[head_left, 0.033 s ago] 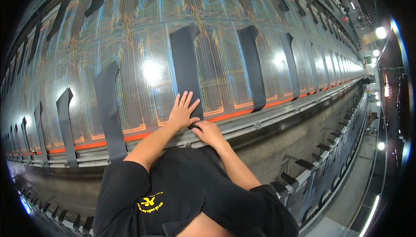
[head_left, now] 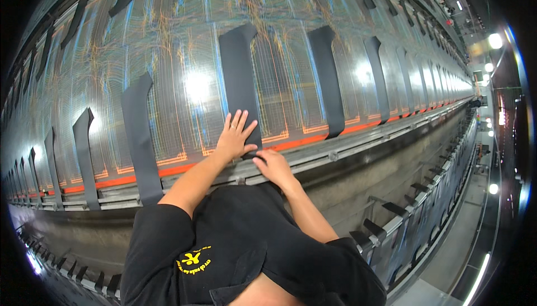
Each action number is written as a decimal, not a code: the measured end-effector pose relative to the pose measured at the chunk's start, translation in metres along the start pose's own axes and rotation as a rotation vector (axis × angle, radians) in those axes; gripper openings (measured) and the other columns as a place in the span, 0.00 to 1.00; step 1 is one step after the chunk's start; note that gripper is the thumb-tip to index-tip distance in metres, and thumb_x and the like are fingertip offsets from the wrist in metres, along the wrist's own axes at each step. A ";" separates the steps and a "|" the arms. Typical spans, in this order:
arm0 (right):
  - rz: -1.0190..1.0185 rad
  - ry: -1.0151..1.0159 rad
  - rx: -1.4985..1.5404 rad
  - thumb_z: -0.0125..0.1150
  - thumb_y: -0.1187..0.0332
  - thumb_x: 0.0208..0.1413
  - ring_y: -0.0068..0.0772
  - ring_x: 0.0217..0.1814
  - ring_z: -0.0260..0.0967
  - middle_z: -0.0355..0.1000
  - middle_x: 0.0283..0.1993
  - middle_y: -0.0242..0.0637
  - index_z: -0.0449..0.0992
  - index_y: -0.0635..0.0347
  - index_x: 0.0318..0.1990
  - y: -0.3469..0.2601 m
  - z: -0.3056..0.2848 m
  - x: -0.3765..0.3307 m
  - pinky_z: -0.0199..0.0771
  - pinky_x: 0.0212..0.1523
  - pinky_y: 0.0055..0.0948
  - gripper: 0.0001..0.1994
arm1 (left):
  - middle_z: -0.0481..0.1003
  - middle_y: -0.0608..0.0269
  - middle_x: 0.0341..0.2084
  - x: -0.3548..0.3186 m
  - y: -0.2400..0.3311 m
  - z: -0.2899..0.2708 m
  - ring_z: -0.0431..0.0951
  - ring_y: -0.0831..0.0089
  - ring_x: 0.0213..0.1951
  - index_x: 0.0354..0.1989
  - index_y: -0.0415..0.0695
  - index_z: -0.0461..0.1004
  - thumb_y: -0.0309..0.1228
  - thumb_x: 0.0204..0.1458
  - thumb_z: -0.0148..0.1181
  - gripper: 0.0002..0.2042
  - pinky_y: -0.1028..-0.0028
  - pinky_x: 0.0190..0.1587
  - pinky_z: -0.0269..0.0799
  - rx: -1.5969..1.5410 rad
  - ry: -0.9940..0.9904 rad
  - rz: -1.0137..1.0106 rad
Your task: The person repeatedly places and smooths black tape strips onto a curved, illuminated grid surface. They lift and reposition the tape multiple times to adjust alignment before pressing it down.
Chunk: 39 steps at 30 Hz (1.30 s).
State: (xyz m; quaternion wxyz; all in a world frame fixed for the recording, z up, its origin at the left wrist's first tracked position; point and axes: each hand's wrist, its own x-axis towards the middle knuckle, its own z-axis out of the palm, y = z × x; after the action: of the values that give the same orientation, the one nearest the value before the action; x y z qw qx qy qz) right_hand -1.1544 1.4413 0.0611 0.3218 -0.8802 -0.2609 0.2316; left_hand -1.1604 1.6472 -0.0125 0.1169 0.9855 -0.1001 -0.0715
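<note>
While my left hand (head_left: 235, 136) lies flat, fingers spread, on the dark strip (head_left: 239, 77), my right hand (head_left: 272, 165) curls loosely at its foot, gripping nothing — I press evenly downward.

We see a dark grey strip (head_left: 239, 77) lying flat on the long, shiny panel (head_left: 184, 82), just above the middle of the frame. It runs up and down, wider at its top end, which kinks toward the right. Its lower end reaches the orange band (head_left: 302, 141) near the panel's bottom edge. Our left hand (head_left: 235, 135) lies spread and flat on the strip's lower left edge; our right hand (head_left: 273, 166) touches just under its lower end, at centre frame.
</note>
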 end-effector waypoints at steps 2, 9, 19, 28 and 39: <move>0.031 0.089 0.078 0.65 0.61 0.61 0.57 0.52 0.77 0.80 0.46 0.53 0.82 0.64 0.47 0.009 -0.013 -0.016 0.76 0.54 0.47 0.15 | 0.43 0.43 0.80 0.002 0.001 0.001 0.38 0.44 0.80 0.80 0.56 0.52 0.69 0.59 0.48 0.45 0.41 0.78 0.32 0.021 -0.003 -0.001; -0.020 0.086 0.091 0.62 0.63 0.63 0.53 0.55 0.76 0.80 0.48 0.47 0.82 0.64 0.47 0.048 -0.017 -0.027 0.71 0.58 0.49 0.13 | 0.41 0.42 0.80 0.012 0.007 -0.020 0.38 0.43 0.80 0.81 0.57 0.47 0.78 0.50 0.49 0.55 0.41 0.78 0.34 0.129 -0.191 -0.033; -0.135 0.007 0.129 0.60 0.63 0.65 0.52 0.55 0.75 0.80 0.48 0.44 0.82 0.61 0.47 0.040 -0.016 -0.028 0.70 0.59 0.48 0.12 | 0.43 0.35 0.78 0.019 0.052 0.006 0.42 0.40 0.79 0.81 0.48 0.45 0.40 0.55 0.65 0.47 0.43 0.78 0.38 0.210 -0.138 -0.242; -0.154 0.000 0.183 0.62 0.62 0.65 0.54 0.60 0.73 0.78 0.55 0.49 0.79 0.64 0.53 0.046 -0.019 -0.025 0.70 0.63 0.47 0.16 | 0.40 0.40 0.80 0.020 0.062 -0.002 0.40 0.42 0.80 0.82 0.52 0.43 0.40 0.59 0.61 0.44 0.45 0.79 0.38 0.128 -0.220 -0.286; -0.174 -0.190 -0.472 0.49 0.41 0.69 0.50 0.88 0.29 0.35 0.85 0.53 0.47 0.63 0.80 0.039 0.054 0.045 0.30 0.83 0.54 0.44 | 0.79 0.48 0.56 -0.154 -0.029 -0.067 0.79 0.53 0.58 0.53 0.42 0.82 0.41 0.65 0.61 0.17 0.60 0.62 0.73 -0.609 0.125 -0.205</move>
State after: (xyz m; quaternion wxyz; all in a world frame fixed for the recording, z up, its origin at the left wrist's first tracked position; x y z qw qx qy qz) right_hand -1.1388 1.4674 -0.0132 0.1003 -0.8794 -0.4114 0.2175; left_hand -1.2933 1.7220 0.0626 0.4043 0.9127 0.0332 -0.0490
